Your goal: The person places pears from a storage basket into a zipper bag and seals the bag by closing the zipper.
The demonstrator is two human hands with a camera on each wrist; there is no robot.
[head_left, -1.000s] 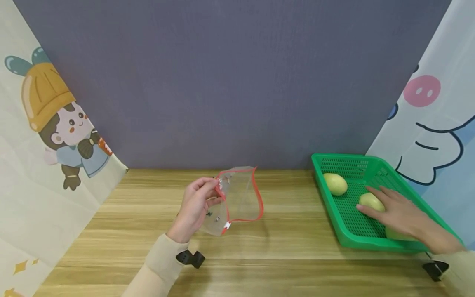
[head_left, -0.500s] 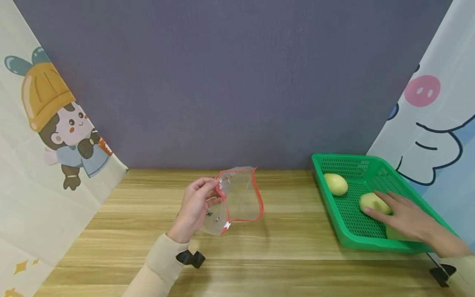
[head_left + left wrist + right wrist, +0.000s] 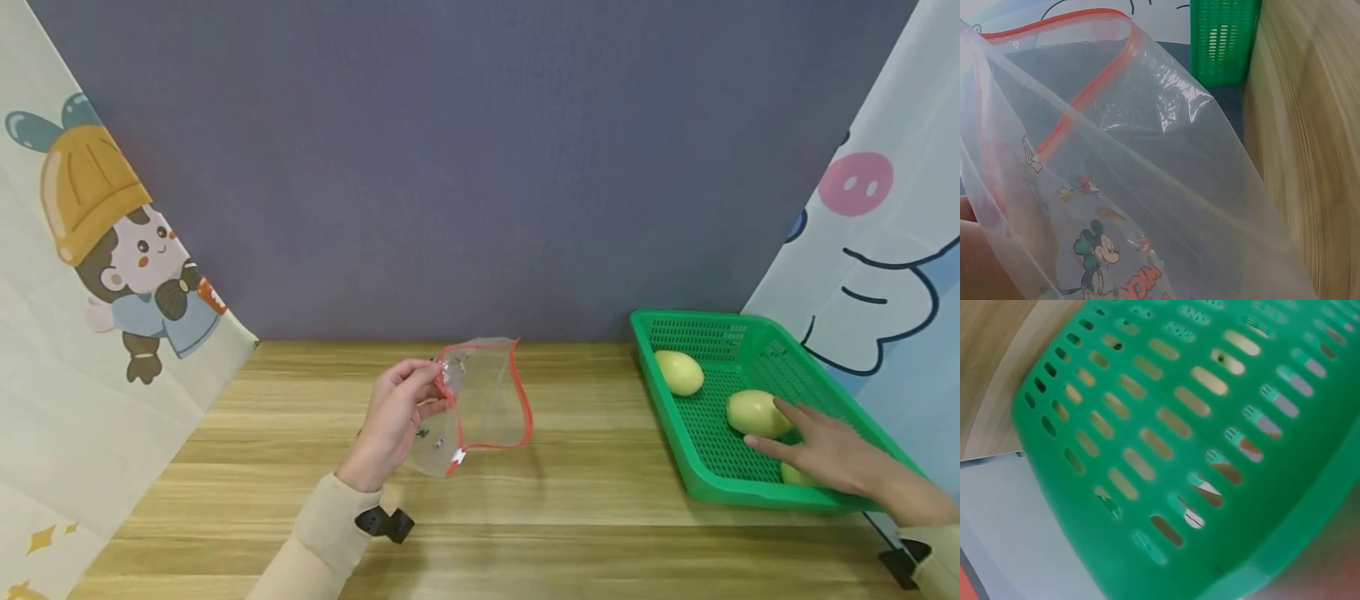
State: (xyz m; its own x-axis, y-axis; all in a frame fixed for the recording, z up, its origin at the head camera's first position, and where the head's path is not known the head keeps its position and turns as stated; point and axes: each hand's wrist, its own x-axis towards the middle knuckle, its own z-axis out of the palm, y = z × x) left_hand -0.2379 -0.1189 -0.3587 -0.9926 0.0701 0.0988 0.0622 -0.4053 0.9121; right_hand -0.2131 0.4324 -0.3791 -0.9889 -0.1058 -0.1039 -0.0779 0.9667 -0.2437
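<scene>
Well apart: bag (image 3: 483, 400) (mouth open), basket rim (image 3: 663, 408)

We see a clear zip bag (image 3: 480, 404) with a red seal held upright and open above mid-bench, and three yellow-green mangoes (image 3: 753, 412) lying in the green basket (image 3: 678, 429) at right.

A clear plastic bag (image 3: 1147, 187) with a red zip strip and printed cartoon mouse fills the view, held open; behind it stands a green basket (image 3: 1222, 40); the wooden table (image 3: 1310, 156) lies right.
</scene>
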